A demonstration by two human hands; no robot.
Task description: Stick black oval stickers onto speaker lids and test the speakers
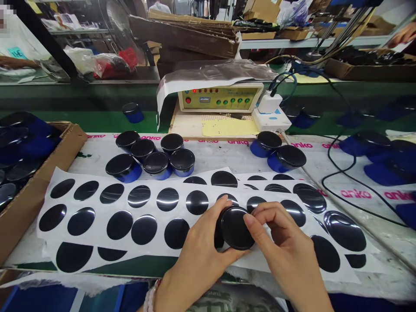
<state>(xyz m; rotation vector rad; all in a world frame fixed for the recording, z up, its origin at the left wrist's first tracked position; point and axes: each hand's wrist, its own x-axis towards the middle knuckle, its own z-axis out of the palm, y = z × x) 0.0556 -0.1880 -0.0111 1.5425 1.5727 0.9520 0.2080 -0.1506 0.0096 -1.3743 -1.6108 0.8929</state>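
In the lower middle, my left hand (pixel 199 242) is wrapped round the side of a round part with a glossy black top (pixel 236 227), which is tilted toward me. My right hand (pixel 282 242) has its thumb and curled forefinger closed together at the right rim of that top. Whether a thin sticker is pinched there cannot be made out. The part's lower body is hidden by my left fingers. Beneath both hands lie white sheets (pixel 126 234) bearing rows of black round stickers (pixel 177 233). Beyond them stands a group of blue round parts with black tops (pixel 157 164).
Two more such parts (pixel 286 158) stand right of centre. At left is a cardboard box (pixel 69 138) full of them. A control box with buttons (pixel 221 99) stands at the back beside a power strip (pixel 271 120). A black cable (pixel 354 162) loops across the right side.
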